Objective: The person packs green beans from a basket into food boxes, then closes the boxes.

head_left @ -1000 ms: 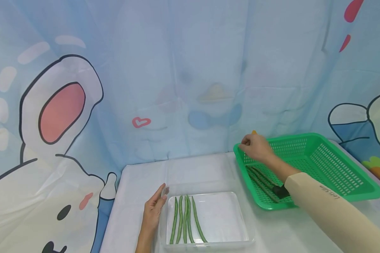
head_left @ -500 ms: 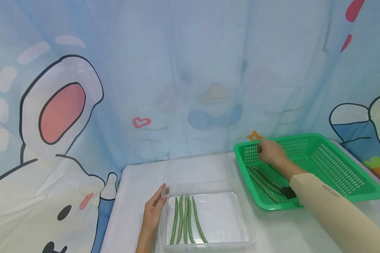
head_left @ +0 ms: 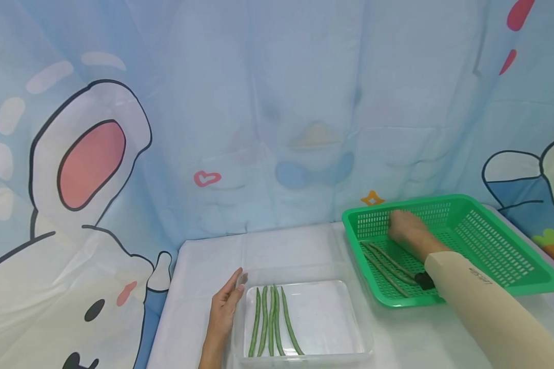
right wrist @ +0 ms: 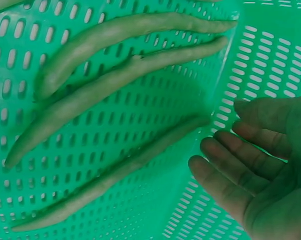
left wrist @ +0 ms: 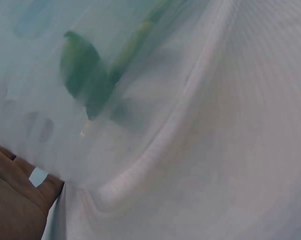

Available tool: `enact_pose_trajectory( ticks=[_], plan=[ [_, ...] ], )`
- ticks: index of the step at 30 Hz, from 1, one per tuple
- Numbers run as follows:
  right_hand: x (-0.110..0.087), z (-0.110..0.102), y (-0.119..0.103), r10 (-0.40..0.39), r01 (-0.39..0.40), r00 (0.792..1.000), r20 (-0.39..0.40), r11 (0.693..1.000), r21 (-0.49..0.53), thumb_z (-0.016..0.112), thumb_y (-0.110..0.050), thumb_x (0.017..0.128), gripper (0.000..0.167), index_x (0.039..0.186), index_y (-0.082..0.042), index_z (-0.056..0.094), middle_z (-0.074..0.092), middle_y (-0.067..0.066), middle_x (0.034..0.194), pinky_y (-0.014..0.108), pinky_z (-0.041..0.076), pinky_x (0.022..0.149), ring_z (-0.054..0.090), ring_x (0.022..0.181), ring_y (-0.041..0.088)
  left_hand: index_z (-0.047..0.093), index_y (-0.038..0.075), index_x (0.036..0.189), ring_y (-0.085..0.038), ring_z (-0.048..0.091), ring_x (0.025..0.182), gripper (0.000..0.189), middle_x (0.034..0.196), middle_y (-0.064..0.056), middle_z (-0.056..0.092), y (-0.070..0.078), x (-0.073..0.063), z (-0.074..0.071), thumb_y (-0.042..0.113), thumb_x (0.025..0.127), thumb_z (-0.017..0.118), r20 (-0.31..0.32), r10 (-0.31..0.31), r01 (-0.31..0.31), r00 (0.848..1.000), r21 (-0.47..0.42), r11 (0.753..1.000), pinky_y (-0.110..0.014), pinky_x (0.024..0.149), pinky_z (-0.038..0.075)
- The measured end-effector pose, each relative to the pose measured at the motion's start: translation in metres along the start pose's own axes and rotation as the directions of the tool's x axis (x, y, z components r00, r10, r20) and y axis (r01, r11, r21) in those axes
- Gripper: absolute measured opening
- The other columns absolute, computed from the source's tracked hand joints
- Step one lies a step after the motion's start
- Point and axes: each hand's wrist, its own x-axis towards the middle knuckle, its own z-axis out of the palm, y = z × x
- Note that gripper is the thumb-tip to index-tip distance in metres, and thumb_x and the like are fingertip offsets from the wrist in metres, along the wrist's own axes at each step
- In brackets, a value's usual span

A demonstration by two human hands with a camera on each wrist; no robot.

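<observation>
In the head view my left hand [head_left: 223, 309] rests against the left wall of a clear plastic container [head_left: 320, 357], fingers fairly straight. Several green beans [head_left: 264, 321] lie side by side in its left half. In the left wrist view my left palm [left wrist: 18, 200] is beside the frosted wall, with blurred green bean [left wrist: 133, 45] shapes behind it. My right hand [head_left: 408, 233] is inside the green basket [head_left: 494, 294], near its back wall. The right wrist view shows its fingers loosely bent and holding nothing, just short of a green bean [right wrist: 115, 175]. More green beans [right wrist: 110, 82] lie alongside.
A white cloth [head_left: 281, 248] covers the table under both containers. Behind it hangs a blue cartoon-printed curtain [head_left: 268, 102]. The basket stands right of the clear container, its back rim close to the curtain. A dark wrist strap [head_left: 424, 280] shows below the right sleeve [head_left: 480, 297].
My right hand has moved right and lower, from above the basket's far left corner to inside the basket. The left hand and the beans in the clear container stay put.
</observation>
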Motion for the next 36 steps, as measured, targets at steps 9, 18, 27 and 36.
enact_pose_trajectory(
  ticks=[9,18,27,36],
  plan=[
    [-0.002,0.010,0.011,0.044,-0.044,0.999,0.018,0.999,-0.006,0.040,0.005,0.100,0.021,0.088,0.000,0.056,0.052,0.012,0.072,0.035,0.038,0.057,0.044,0.064,0.022,0.049,0.009,0.156,-0.023,0.050,0.145,0.051,0.152,-0.011,0.057,0.000,0.000,0.001,0.025,0.108,0.057,0.007,0.008,-0.008,1.000,-0.003,1.000,-0.007,0.109,0.036],
    [0.002,0.018,0.020,0.079,-0.078,0.997,0.023,0.996,-0.050,0.042,0.003,0.101,0.021,0.115,0.012,0.054,0.061,0.027,0.090,0.039,0.042,0.056,0.057,0.072,0.032,0.049,0.008,0.155,-0.022,0.050,0.145,0.051,0.154,-0.013,0.055,0.000,0.001,0.001,0.025,0.108,0.058,0.010,0.012,-0.012,1.000,-0.014,1.000,-0.008,0.110,0.036],
    [-0.001,0.020,0.014,0.058,-0.056,0.998,0.030,0.997,-0.044,0.047,0.001,0.100,0.015,0.107,0.006,0.059,0.062,0.020,0.086,0.038,0.041,0.055,0.055,0.069,0.028,0.049,0.007,0.155,-0.023,0.050,0.145,0.051,0.153,-0.013,0.055,0.000,0.001,0.001,0.024,0.108,0.057,0.009,0.010,-0.010,1.000,-0.014,1.000,-0.008,0.109,0.036],
    [0.003,0.021,-0.004,-0.153,0.152,0.986,-0.068,0.988,-0.010,0.049,-0.004,0.098,0.018,0.097,0.002,0.065,0.063,0.015,0.082,0.036,0.042,0.056,0.051,0.065,0.021,0.049,0.008,0.155,-0.023,0.051,0.145,0.050,0.152,-0.014,0.056,0.001,0.000,0.000,0.023,0.108,0.057,0.004,-0.001,0.001,1.000,-0.015,1.000,-0.008,0.109,0.037]
  ],
)
